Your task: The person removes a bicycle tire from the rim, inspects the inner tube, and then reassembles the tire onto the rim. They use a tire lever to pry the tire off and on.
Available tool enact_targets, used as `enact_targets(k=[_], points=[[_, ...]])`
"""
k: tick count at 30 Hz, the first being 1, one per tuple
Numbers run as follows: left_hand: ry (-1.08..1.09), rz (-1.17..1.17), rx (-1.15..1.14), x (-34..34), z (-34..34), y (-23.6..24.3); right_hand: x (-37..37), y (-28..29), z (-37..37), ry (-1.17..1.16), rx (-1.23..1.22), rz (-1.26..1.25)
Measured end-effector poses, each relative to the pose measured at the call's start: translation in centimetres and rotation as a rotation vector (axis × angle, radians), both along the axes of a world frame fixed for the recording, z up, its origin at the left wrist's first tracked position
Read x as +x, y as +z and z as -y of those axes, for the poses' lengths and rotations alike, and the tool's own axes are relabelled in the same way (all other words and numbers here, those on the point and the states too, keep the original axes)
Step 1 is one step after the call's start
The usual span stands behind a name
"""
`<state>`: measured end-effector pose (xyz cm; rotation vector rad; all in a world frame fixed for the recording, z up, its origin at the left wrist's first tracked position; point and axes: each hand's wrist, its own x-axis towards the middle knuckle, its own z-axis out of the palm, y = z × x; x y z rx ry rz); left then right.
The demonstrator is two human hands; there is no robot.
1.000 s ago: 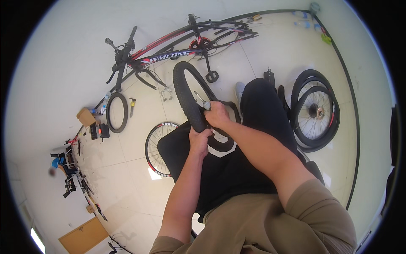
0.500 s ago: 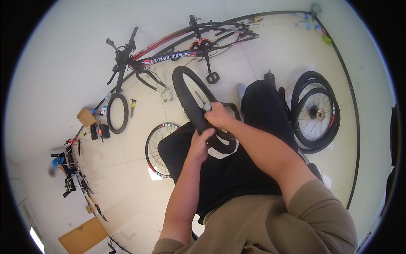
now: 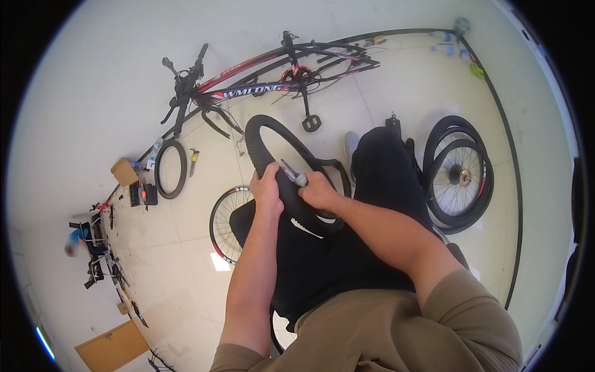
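Observation:
A black knobby bicycle tyre (image 3: 260, 137) stands tilted over my lap. My left hand (image 3: 267, 191) is wrapped round its left side, thumb over the edge. In my right hand (image 3: 318, 190) is a screwdriver (image 3: 300, 179) with a pale handle, its thin shaft pointing up and left at the inside of the tyre. A flat black band, which looks like an inner tube (image 3: 339, 172), loops out at the tyre's right side. Below my hands, a spoked wheel rim (image 3: 214, 224) lies on the floor, partly hidden by my leg.
A red and black bicycle frame (image 3: 248, 90) lies along the far wall. At right rests a wheel (image 3: 460, 177) with tyres. Another tyre (image 3: 171, 169), pliers (image 3: 194, 160), a cardboard box (image 3: 124, 173) and a toolbox (image 3: 144, 194) lie at left. A person (image 3: 75, 239) sits far left.
My left hand has moved up and left along the tyre. The tyre has turned and dropped a little, and the screwdriver's shaft now sits lower, close to the tyre's inner side.

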<state>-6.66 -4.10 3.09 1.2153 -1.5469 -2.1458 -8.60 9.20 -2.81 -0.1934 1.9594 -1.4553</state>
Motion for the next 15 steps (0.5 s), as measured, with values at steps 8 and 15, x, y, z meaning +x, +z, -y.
enact_targets(k=[8, 15], points=[[0.018, -0.162, 0.014, 3.9, -1.1, -0.7, 1.3, 1.1, -0.3, 0.097, 0.15, -0.092], [-0.131, 0.03, -0.158, 4.5, 0.0, -3.1, 1.5, -3.0, 0.8, 0.219, 0.314, -0.038]])
